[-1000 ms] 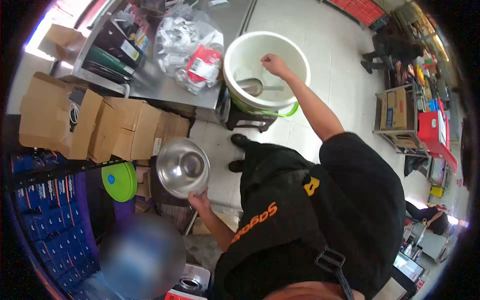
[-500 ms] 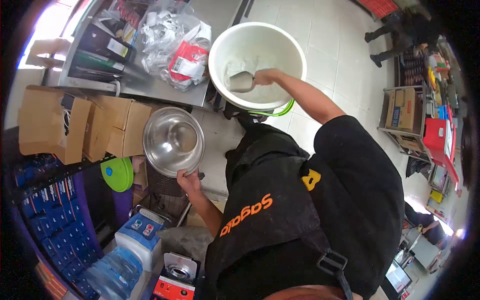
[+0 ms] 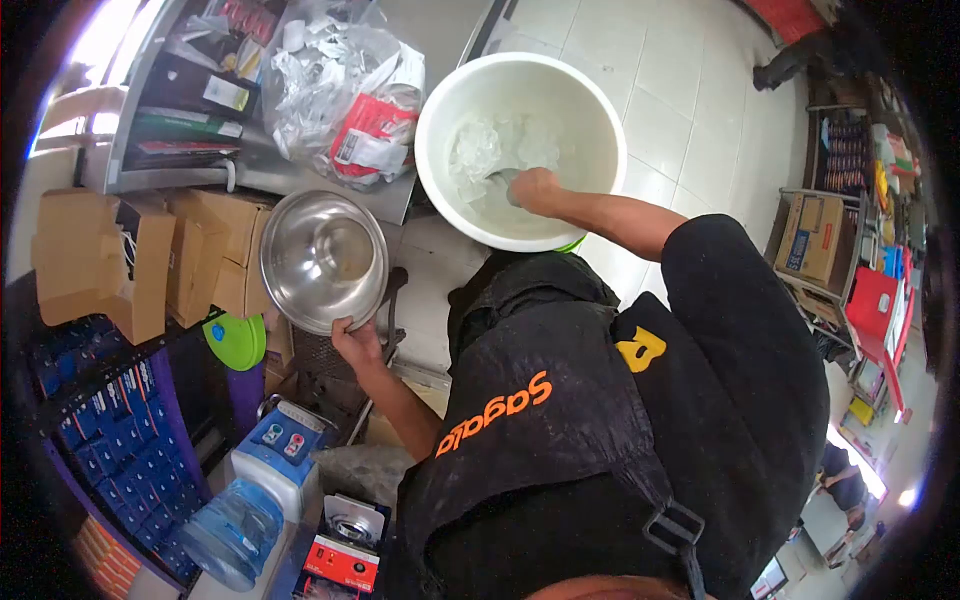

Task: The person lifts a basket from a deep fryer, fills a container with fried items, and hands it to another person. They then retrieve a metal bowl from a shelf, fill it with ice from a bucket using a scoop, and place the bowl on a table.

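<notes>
My left hand (image 3: 358, 345) grips the near rim of a shiny metal mixing bowl (image 3: 298, 262), tilted so that its inside shows; nothing is visible in it. My right hand (image 3: 538, 190) is down inside a big white bucket (image 3: 617, 150), closed around the handle of a grey scoop (image 3: 503, 184). The scoop's mouth lies against clear chunks of ice (image 3: 478, 148) on the bucket's bottom, and my hand hides part of it. The bowl is to the left of the bucket, apart from it.
Left of the bucket stands a metal counter (image 3: 262, 176) with a plastic bag (image 3: 330, 75) of papers. Open cardboard boxes (image 3: 100, 255) sit beside the bowl. A water dispenser (image 3: 275, 450) is at lower left. A person's leg (image 3: 795, 62) and a shelf rack (image 3: 822, 275) are at right.
My right hand has tipped the scoop down into the ice, which shows more clearly. The bowl in my left hand has shifted left and slightly up in view.
</notes>
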Motion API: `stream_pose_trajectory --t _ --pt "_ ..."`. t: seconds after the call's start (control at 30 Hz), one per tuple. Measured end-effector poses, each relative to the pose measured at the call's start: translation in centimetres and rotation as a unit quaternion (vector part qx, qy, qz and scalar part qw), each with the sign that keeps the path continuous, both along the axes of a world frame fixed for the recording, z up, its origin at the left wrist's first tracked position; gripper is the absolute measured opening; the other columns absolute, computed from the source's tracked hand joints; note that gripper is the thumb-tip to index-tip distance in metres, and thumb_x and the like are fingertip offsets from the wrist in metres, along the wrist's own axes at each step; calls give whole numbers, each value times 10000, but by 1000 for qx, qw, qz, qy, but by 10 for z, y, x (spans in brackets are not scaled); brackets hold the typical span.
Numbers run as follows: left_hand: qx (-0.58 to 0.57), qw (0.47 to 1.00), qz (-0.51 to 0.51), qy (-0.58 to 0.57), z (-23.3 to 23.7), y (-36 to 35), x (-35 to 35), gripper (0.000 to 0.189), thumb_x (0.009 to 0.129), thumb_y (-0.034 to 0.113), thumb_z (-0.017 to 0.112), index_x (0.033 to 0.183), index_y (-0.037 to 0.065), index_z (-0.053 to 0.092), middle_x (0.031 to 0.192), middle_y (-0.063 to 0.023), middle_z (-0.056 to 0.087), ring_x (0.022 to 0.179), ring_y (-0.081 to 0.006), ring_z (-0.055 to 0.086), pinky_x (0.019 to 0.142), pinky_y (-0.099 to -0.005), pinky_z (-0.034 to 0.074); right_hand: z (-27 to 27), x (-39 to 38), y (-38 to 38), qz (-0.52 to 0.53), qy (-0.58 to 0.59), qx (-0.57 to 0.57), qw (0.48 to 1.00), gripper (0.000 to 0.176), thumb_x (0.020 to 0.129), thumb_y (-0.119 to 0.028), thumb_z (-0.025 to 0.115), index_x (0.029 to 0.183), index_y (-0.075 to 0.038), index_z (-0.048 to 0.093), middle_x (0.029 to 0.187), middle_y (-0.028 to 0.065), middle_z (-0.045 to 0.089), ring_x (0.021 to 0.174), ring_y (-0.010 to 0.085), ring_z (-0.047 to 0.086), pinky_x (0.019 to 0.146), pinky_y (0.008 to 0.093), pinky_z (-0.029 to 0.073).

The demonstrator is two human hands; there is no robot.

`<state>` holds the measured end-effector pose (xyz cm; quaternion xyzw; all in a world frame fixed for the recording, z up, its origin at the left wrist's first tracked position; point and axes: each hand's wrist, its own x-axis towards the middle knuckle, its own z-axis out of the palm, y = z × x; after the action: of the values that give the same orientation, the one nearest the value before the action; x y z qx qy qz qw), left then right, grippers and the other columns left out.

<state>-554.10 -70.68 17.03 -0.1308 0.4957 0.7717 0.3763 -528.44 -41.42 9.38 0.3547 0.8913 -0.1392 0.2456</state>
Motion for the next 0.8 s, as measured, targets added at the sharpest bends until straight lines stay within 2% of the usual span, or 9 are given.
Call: stream_pose_trajectory --t 0.1,0.2,0.3,0.33,0.4,0.5,0.63,0.7,0.8 --pt "13 1000 -7 -23 -14 -1 3 538 630 49 479 1153 -58 419 1147 -181 497 1061 -339 500 893 -481 436 7 -2 18 30 -4 -44 999 168 718 -127 548 814 -79 677 862 106 658 794 257 642 639 370 515" --pt "15 999 -20 -33 -16 5 12 513 632 49 478 1134 -51 434 1129 -181 506 1052 -338 505 880 -479 443 -18 7 29 -23 -18 -52 998 172 727 -140 553 837 -103 679 867 97 658 800 251 640 635 367 513" --pt "1 999 -19 -36 -21 10 14 506 634 54 481 1128 -47 438 1121 -178 510 1051 -334 506 875 -478 447 -35 0 33 30 -35 -29 999 202 718 -181 557 842 -65 666 846 139 652 780 282 639 656 377 513" --pt "-17 999 -15 -30 -23 11 14 510 634 59 483 1131 -46 436 1129 -178 505 1053 -334 505 876 -478 447 -37 0 37 44 -47 -55 996 202 715 -177 558 843 -65 667 849 139 652 781 283 638 655 379 513" --pt "-58 998 -7 -19 -14 13 16 519 633 69 488 1137 -44 432 1144 -178 495 1056 -333 503 877 -478 446 1 -6 42 73 -70 -110 989 204 711 -168 560 845 -63 671 854 140 652 783 285 638 653 382 512" --pt "-31 998 -15 -46 -7 9 9 610 614 49 498 1205 -19 362 1130 -155 472 1053 -339 488 904 -495 425 23 -12 34 29 -31 -109 993 187 722 -148 546 828 -61 673 838 133 654 767 285 639 646 379 513" --pt "-29 999 -30 -23 -5 2 11 581 620 58 496 1182 -26 375 1131 -154 465 1054 -330 485 892 -490 435 -30 -18 23 0 -3 -41 999 190 746 -133 520 834 -53 669 827 132 652 765 278 640 643 381 513" --pt "-54 998 -27 -29 -10 -8 12 578 627 67 492 1184 -27 373 1134 -157 466 1058 -330 482 891 -492 436 -35 -15 23 4 -13 -63 998 198 755 -126 510 845 -42 665 829 134 651 780 279 638 653 386 513" --pt "-53 998 -31 -12 -13 -3 21 466 638 81 506 1090 -27 465 1044 -134 535 998 -301 522 799 -469 457 -20 -7 28 39 -34 -87 995 205 754 -126 519 868 -38 664 858 132 650 802 282 636 667 396 512"
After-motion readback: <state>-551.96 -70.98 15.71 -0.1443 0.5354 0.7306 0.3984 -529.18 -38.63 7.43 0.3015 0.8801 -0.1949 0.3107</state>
